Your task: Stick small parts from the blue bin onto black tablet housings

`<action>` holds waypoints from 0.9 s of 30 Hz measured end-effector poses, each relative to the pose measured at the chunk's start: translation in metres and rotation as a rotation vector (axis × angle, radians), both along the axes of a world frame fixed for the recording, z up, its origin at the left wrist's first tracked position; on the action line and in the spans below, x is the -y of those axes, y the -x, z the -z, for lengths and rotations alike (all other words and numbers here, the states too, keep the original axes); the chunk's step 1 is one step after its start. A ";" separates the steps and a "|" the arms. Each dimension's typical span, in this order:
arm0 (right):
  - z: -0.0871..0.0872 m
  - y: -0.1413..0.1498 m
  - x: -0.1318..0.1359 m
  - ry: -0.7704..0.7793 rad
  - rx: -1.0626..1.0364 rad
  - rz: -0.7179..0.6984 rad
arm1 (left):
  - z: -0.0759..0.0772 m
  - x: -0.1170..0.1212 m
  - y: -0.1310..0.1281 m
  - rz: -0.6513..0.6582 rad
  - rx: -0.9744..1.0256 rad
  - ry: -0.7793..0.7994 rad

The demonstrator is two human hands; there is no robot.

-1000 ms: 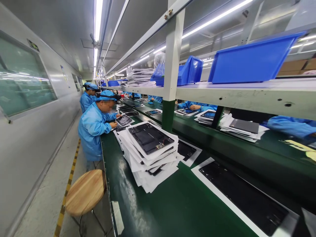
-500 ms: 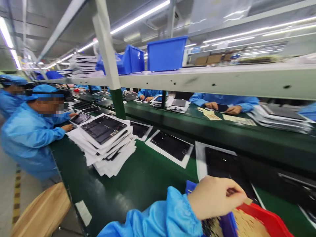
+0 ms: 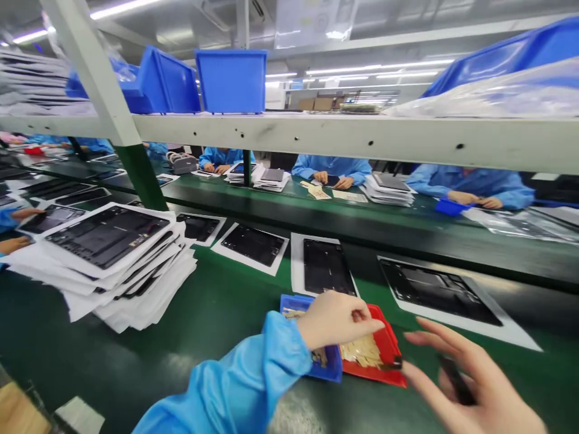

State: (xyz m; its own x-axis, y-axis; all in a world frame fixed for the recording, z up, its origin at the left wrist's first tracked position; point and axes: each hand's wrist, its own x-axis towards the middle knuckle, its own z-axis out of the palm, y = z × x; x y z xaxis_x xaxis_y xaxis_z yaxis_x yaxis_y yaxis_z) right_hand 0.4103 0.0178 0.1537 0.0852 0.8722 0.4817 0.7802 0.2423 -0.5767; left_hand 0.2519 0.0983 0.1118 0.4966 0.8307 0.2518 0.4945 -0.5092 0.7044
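My left hand [image 3: 337,322], in a blue sleeve, is closed in a pinch above two small bins. Whatever its fingertips hold is too small to make out. Beneath it, a blue bin [image 3: 332,371] and a red bin [image 3: 391,343] stand side by side; small tan pieces [image 3: 362,351] lie in the red one. To the right, my right hand [image 3: 484,380] has thumb and forefinger apart, with a slim black tool [image 3: 456,380] tucked against its curled fingers. A small dark piece [image 3: 397,363] shows at the thumb tip, by the red bin's rim.
Black panels on white sheets lie along the green bench, including one panel [image 3: 441,289] beyond my right hand. A tall stack of sheets and panels [image 3: 113,259] stands at left. Overhead runs a white shelf [image 3: 316,134] with blue bins [image 3: 230,81]. Co-workers sit across the bench.
The view has swung right, bringing my right hand, the whole red bin and another panel into sight. My left hand stays pinched over the bins.
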 end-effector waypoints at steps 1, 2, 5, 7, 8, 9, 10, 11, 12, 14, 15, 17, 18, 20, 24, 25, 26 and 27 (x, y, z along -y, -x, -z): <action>-0.002 0.005 0.001 0.036 -0.024 -0.070 | -0.005 0.010 0.011 0.061 0.057 0.003; -0.004 0.011 0.001 0.059 -0.053 -0.138 | -0.010 0.020 0.021 0.134 0.115 0.008; -0.005 0.026 0.004 0.089 -0.128 -0.311 | -0.019 0.047 0.049 0.345 0.349 -0.030; -0.004 0.036 0.008 0.141 -0.165 -0.412 | -0.020 0.058 0.062 0.358 0.414 -0.085; -0.004 0.041 0.010 0.164 -0.186 -0.439 | -0.020 0.062 0.067 0.322 0.419 -0.103; -0.003 0.046 0.011 0.166 -0.218 -0.448 | -0.019 0.065 0.071 0.272 0.431 -0.106; -0.002 0.052 0.013 0.140 -0.268 -0.444 | -0.018 0.067 0.074 0.216 0.453 -0.099; 0.000 0.057 0.014 0.086 -0.345 -0.436 | -0.017 0.068 0.077 0.148 0.482 -0.091; 0.003 0.063 0.014 0.007 -0.444 -0.425 | -0.016 0.069 0.080 0.077 0.509 -0.080; 0.009 0.072 0.013 -0.151 -0.641 -0.412 | -0.015 0.069 0.085 -0.042 0.553 -0.072; 0.012 0.076 0.013 -0.199 -0.718 -0.402 | -0.015 0.068 0.087 -0.080 0.562 -0.076; 0.018 0.081 0.012 -0.229 -0.831 -0.369 | -0.014 0.066 0.091 -0.131 0.574 -0.093; 0.021 0.083 0.013 -0.209 -0.871 -0.358 | -0.015 0.065 0.092 -0.149 0.575 -0.104; 0.024 0.085 0.014 -0.134 -0.924 -0.338 | -0.015 0.063 0.094 -0.176 0.575 -0.132; 0.024 0.092 0.020 -0.068 -0.902 -0.272 | -0.015 0.062 0.094 -0.198 0.588 -0.166; 0.023 0.094 0.021 -0.091 -0.890 -0.247 | -0.015 0.063 0.094 -0.202 0.591 -0.166; 0.023 0.096 0.022 -0.109 -0.872 -0.229 | -0.016 0.063 0.094 -0.206 0.597 -0.163; 0.023 0.098 0.022 -0.117 -0.851 -0.220 | -0.016 0.064 0.094 -0.206 0.605 -0.155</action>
State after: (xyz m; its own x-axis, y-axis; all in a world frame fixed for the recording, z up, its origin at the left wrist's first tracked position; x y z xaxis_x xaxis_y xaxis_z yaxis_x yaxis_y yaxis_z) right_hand 0.3122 -0.0042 0.1310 0.2913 0.8600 0.4191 0.0272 0.4305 -0.9022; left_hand 0.1581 0.0348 0.1276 0.0647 0.8251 0.5613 0.1320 -0.5646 0.8147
